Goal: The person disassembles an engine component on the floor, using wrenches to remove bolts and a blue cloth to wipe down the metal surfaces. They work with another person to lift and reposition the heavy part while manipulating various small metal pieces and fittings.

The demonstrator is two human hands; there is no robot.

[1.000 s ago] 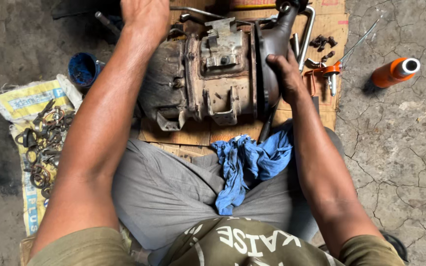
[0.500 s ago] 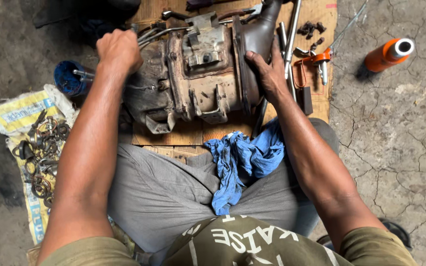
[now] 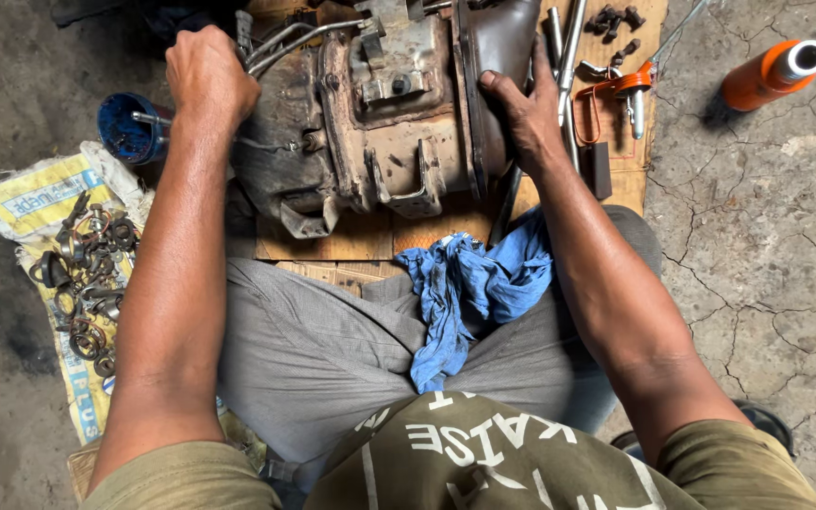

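A rusty, greasy metal gearbox housing [image 3: 384, 123] lies on a wooden board [image 3: 351, 241] in front of my knees. My left hand [image 3: 205, 76] is closed around thin metal pipes at the housing's left end. My right hand [image 3: 521, 109] presses on the dark bell-shaped cover at the housing's right side, fingers wrapped over its edge. A crumpled blue rag [image 3: 469, 293] lies on my lap, just below the board.
A printed sack [image 3: 35, 203] on the left holds several rings, bearings and small parts [image 3: 87, 274]. A blue cup [image 3: 125, 127] stands beside it. Steel rods [image 3: 569, 57], an orange-handled tool [image 3: 620, 85] and bolts [image 3: 616, 19] lie at right. An orange cylinder [image 3: 767, 71] rests on cracked concrete.
My left hand has come down from the top of the housing to its left end and closed on the pipes. My right hand has stayed on the bell cover.
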